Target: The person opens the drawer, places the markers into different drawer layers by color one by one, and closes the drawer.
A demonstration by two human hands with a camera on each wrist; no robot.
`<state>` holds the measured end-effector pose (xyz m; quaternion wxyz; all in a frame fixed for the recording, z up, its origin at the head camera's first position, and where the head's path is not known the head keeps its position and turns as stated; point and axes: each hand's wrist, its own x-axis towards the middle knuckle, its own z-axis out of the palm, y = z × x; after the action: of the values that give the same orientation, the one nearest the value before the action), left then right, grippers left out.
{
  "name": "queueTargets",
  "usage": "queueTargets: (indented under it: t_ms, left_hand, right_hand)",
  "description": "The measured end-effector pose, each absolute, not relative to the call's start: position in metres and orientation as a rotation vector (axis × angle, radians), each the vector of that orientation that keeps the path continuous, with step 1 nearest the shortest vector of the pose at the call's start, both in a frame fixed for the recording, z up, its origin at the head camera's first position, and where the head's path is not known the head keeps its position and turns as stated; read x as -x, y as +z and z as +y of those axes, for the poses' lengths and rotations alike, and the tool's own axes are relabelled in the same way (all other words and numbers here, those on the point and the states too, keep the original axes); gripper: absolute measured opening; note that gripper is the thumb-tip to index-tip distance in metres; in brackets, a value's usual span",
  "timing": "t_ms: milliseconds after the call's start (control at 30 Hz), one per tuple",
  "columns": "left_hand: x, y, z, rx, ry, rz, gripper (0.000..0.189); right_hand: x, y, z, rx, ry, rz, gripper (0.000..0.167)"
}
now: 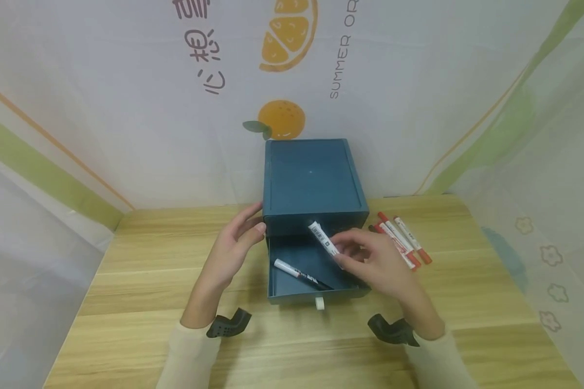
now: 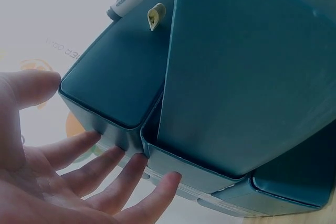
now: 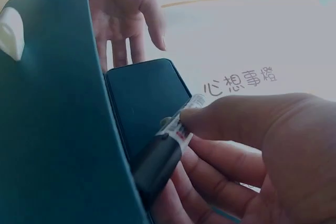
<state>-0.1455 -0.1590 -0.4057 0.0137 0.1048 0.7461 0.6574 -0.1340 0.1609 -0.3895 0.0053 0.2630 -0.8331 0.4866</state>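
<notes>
While in fingers (image 3: 226,163), marker (image 1: 325,239) above drawer (image 1: 292,299)

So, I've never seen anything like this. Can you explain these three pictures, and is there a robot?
No robot here: just a person's two bare hands. The wide picture comes from a camera worn on the head, looking forward and down; the two close ones come from cameras on the left and right wrists.

On the wooden table stands a dark blue box with its lower drawer pulled open. One marker lies inside, and several red-ended markers lie beside the box. The right hand holds another marker over the drawer; the left hand is at the box's left side.
</notes>
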Motion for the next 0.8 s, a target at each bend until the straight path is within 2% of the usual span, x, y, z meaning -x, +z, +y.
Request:
queueTargets:
  t_ms: [800]
  left_hand:
    - [0.146, -0.406, -0.159, -0.333, 2.046, 2.328, 0.059]
  right_hand:
    - [0.130, -0.397, 0.145, -0.802, 1.142, -2.764, 0.022]
